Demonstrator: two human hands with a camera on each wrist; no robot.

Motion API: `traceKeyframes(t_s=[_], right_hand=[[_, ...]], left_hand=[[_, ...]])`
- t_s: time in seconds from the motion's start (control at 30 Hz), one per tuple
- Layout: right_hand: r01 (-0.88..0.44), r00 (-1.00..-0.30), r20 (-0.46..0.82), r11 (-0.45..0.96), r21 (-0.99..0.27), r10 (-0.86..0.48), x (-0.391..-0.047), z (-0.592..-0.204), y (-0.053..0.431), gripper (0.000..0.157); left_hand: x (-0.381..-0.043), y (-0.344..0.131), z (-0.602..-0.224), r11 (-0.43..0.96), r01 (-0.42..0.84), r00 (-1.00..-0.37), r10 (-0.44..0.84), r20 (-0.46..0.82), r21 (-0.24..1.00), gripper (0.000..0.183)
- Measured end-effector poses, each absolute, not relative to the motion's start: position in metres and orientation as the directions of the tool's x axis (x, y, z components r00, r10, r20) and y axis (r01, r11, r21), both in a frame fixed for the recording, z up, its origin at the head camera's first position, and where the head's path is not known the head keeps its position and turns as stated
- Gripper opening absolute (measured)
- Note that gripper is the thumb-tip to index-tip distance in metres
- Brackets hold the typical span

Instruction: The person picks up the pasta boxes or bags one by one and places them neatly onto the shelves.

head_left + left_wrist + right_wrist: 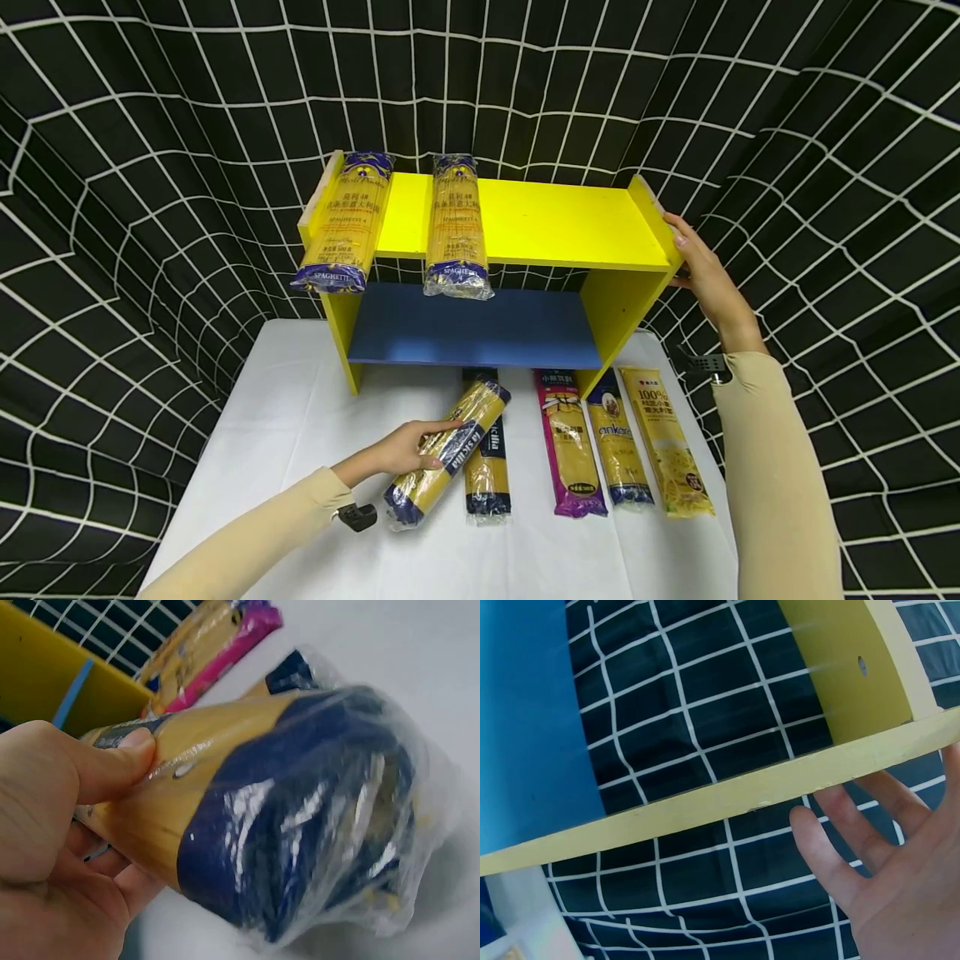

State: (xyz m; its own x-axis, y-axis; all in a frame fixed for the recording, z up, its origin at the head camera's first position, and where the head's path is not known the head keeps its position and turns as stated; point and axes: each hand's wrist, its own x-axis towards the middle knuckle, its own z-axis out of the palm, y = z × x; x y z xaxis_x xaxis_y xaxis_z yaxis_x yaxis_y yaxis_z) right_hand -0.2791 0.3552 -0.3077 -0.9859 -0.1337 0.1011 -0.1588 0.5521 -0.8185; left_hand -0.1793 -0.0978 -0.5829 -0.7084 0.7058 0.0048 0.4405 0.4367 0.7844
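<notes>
In the head view my left hand (405,448) grips a pack of spaghetti (448,454) with a dark blue label, thumb on one side and fingers around the other. It is held at a slant, overlapping a similar spaghetti pack (487,477) that lies on the table. The left wrist view shows the held pack's blue end (292,810) in clear crinkled wrap. My right hand (708,275) rests against the outer side of the yellow shelf (562,221), near its top right corner. From the right wrist, its fingers (817,840) look fairly straight along the panel's edge.
Two yellow spaghetti packs, one at the left end (348,221) and another (456,225) beside it, lie on the top board. Below is a blue board (472,329). A pink-edged pack (572,454), an ankara pack (618,446) and a yellow pack (667,442) lie on the white table (285,400).
</notes>
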Motion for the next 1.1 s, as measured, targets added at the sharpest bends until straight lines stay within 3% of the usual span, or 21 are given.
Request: traceKeyframes(t_s=[0.2, 0.6, 0.9, 1.1], right_hand=[[-0.157, -0.987, 0.102, 0.558, -0.815, -0.128, -0.278, -0.307, 0.354, 0.053], [-0.172, -0.984, 0.114, 0.573, -0.801, -0.136, -0.278, -0.307, 0.354, 0.052], [-0.172, -0.984, 0.115, 0.565, -0.807, -0.135, -0.278, -0.306, 0.354, 0.053], [-0.177, -0.983, 0.121, 0.563, -0.807, -0.136, -0.277, -0.306, 0.353, 0.053]], left_hand=[[-0.182, -0.080, -0.564, 0.373, 0.434, -0.682, 0.731, 0.028, 0.820, 0.075], [-0.188, -0.056, -0.509, 0.222, 0.281, -0.650, 0.760, 0.014, 0.934, 0.074], [-0.191, -0.049, -0.455, 0.126, 0.311, -0.611, 0.785, 0.097, 0.942, 0.074], [-0.189, -0.044, -0.424, 0.081, 0.219, -0.617, 0.784, 0.074, 0.972, 0.074]])
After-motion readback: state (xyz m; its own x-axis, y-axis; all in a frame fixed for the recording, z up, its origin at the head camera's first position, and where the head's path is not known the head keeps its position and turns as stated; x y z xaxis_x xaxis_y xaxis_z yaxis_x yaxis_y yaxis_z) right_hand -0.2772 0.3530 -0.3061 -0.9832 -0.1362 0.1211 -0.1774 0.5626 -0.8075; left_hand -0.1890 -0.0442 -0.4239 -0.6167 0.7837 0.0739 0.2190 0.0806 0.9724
